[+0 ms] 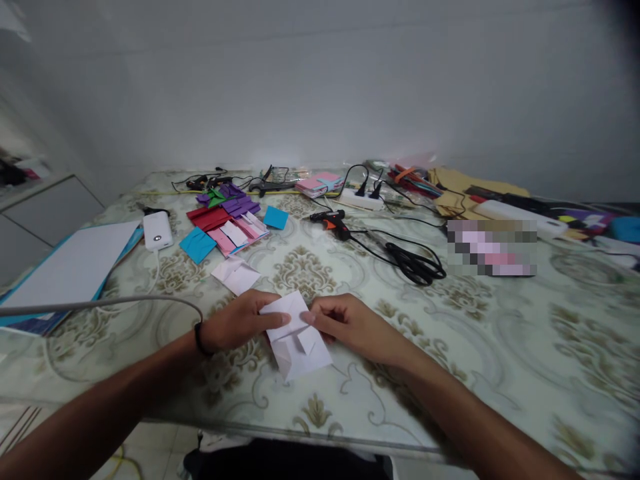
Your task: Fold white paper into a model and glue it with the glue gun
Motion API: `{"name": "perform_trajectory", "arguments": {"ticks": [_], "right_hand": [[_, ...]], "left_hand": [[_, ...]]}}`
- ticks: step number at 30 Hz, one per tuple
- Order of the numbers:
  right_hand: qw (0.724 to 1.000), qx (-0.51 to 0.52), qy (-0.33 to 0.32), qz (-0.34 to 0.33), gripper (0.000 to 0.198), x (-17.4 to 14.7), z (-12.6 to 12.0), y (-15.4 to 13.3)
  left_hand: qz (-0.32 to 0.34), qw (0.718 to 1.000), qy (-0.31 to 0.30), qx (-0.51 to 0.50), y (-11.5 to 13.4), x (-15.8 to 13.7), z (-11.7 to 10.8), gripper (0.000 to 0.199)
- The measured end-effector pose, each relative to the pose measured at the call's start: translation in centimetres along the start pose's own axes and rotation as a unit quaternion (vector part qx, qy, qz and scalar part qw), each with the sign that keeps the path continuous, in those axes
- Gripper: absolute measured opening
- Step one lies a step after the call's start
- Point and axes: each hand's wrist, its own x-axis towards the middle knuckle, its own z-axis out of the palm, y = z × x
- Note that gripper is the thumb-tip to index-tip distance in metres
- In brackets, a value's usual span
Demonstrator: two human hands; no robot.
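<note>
Between my two hands is a folded white sheet of paper (300, 357), held just above the patterned tablecloth near the front of the table. My left hand (245, 321) pinches its upper left side, thumb on top and fingers hidden beneath. On the right edge, my right hand (345, 321) grips with the thumb on top and the fingers curled. Creases and a small raised flap show on the paper's lower half. Just beyond my left hand lies another folded white paper (236, 275). Blue folded squares (198, 245) and a pile of red, purple and pink folded papers (220, 217) lie farther back.
A black glue gun (333, 225) with a coiled black cord (415, 263) lies at mid-table. Behind it is a white power strip (363, 199). A white power bank (157, 231) and a stack of sheets (70, 263) are at left. A grey cable (125, 301) crosses near my left wrist.
</note>
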Motion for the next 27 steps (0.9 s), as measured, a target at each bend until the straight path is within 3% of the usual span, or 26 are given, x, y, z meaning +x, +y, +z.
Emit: {"name": "perform_trajectory", "arguments": {"ticks": [16,24,27], "right_hand": [[0.995,0.065,-0.055,-0.047,0.049,-0.3,0.18,0.06],[0.993,0.047,-0.097,-0.052,0.051,-0.45,0.37,0.26],[0.995,0.017,-0.078,-0.058,0.052,-0.32,0.52,0.2]], "left_hand": [[0.008,0.998,-0.045,-0.043,0.21,-0.42,0.34,0.034],[0.022,0.996,-0.091,0.01,0.09,-0.49,0.07,0.036],[0.014,0.996,-0.086,0.016,0.08,-0.36,0.22,0.034]]}}
